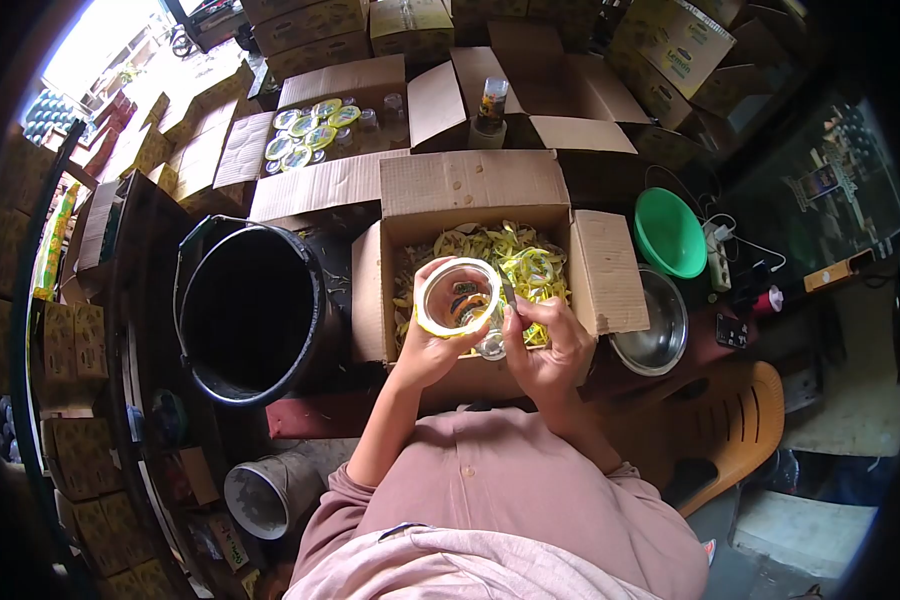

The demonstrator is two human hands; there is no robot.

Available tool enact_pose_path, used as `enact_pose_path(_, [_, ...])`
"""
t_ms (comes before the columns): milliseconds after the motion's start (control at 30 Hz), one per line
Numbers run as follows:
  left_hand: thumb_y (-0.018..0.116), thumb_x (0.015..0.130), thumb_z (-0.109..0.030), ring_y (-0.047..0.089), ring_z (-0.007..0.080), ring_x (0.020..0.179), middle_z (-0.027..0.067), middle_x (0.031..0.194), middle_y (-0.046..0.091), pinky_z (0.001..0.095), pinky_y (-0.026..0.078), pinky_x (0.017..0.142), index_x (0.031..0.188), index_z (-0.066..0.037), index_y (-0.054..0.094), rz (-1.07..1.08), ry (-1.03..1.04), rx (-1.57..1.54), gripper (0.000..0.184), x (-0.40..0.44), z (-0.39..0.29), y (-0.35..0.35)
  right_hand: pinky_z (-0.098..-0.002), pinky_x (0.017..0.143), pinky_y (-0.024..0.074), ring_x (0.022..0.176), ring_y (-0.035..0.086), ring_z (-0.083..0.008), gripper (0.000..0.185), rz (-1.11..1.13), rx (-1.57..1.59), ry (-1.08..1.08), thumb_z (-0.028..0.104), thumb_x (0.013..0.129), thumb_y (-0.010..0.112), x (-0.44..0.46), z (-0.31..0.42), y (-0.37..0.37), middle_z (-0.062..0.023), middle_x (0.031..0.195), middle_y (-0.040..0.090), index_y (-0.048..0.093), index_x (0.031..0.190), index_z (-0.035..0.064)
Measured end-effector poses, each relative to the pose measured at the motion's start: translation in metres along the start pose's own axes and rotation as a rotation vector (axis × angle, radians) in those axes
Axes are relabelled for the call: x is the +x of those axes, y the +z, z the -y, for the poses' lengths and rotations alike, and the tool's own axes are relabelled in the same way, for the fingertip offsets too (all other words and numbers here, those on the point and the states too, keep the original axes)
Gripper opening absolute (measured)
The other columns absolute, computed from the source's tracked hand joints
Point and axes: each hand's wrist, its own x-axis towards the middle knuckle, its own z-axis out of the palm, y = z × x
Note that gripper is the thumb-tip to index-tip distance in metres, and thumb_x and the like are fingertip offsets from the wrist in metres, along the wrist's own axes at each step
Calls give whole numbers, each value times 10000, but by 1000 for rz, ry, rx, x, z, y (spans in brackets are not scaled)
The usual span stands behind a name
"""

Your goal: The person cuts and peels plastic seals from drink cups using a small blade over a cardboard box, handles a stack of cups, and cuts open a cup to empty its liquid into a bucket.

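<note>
A clear plastic cup [457,297] with a pale rim is tilted with its mouth toward me, and my left hand [425,345] is wrapped round its left side and base. At the cup's right edge, my right hand [548,345] pinches a small dark blade-like tool [510,294] between thumb and finger. Both hands are above an open cardboard box [475,190] holding yellow-green strips [515,245]. Another clear cup shows partly below the held one, between my hands.
A black bucket [248,312] stands left of the box. To the right are a green bowl [669,232], a metal bowl [653,330] and an orange chair [750,420]. Behind, a carton holds lidded cups [320,135]; a cup [492,100] stands beside it. A grey bucket [260,497] is lower left.
</note>
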Motion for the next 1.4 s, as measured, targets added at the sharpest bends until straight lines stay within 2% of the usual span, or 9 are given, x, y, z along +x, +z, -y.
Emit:
enact_pose_path(333, [725, 643, -25, 482, 178, 1012, 87, 1069, 470, 302, 404, 888, 1231, -58, 216, 50, 38, 192, 779, 0, 2, -7, -278, 530, 458, 575, 565, -192, 176, 50, -86, -32, -33, 671, 631, 8, 3, 1, -62, 667, 560, 600, 827, 44])
enact_pose_path(433, [740, 633, -38, 481, 171, 1016, 81, 1065, 473, 300, 404, 887, 1229, -59, 235, 76, 32, 121, 782, -3, 4, -5, -278, 517, 454, 557, 561, -183, 160, 47, -46, -21, -35, 676, 632, 12, -3, 2, -65, 656, 559, 599, 817, 33])
enact_pose_path(533, [747, 629, -45, 486, 167, 1009, 76, 1061, 476, 302, 403, 888, 1228, -58, 246, 64, 45, 140, 781, -2, 4, -5, -273, 505, 451, 544, 565, -169, 144, 67, 107, 106, -29, 681, 637, 12, -5, 0, -69, 643, 561, 601, 809, 25])
enact_pose_path(733, [742, 633, -41, 491, 169, 1004, 81, 1051, 483, 305, 405, 887, 1228, -59, 243, 52, 29, 176, 777, 3, 0, -5, -257, 499, 449, 539, 571, -155, 143, 23, 68, 51, -27, 683, 639, 2, -9, -2, -71, 647, 571, 606, 813, 20])
enact_pose_path(833, [744, 629, -43, 492, 172, 1003, 85, 1051, 483, 306, 405, 888, 1230, -60, 239, 92, 34, 166, 785, 1, 4, -6, -277, 557, 466, 593, 598, -177, 129, 65, 48, 121, -34, 675, 639, 6, -4, -4, -90, 675, 593, 569, 770, 17])
enact_pose_path(1067, [761, 601, -52, 492, 175, 1007, 88, 1063, 481, 309, 403, 890, 1235, -57, 249, 105, -2, 160, 816, 0, 4, -11, -270, 539, 462, 584, 595, -182, 151, 80, 54, 80, -40, 669, 639, 8, -7, 0, -85, 669, 582, 584, 798, 18])
enact_pose_path(1200, [760, 574, -45, 476, 153, 1028, 76, 1061, 465, 300, 392, 895, 1237, -49, 276, 205, -24, 188, 821, -2, -1, -10, -262, 509, 458, 567, 588, -172, 171, 78, 86, 72, -52, 662, 636, 9, -12, 0, -86, 669, 578, 607, 816, 18])
enact_pose_path(1367, [776, 598, -72, 468, 150, 1033, 61, 1063, 459, 296, 389, 901, 1232, -52, 255, 63, -3, -33, 822, 3, 3, 0, -269, 520, 457, 552, 575, -164, 143, 5, 63, 125, -23, 681, 640, 8, -7, 3, -74, 659, 574, 602, 814, 13])
enact_pose_path(1400, [769, 611, -67, 462, 149, 1042, 59, 1067, 461, 293, 389, 902, 1217, -52, 275, 27, 29, 68, 782, 4, 9, -5, -267, 521, 458, 554, 576, -163, 141, 5, 51, 119, -20, 684, 640, 7, -6, 2, -73, 660, 575, 601, 816, 12])
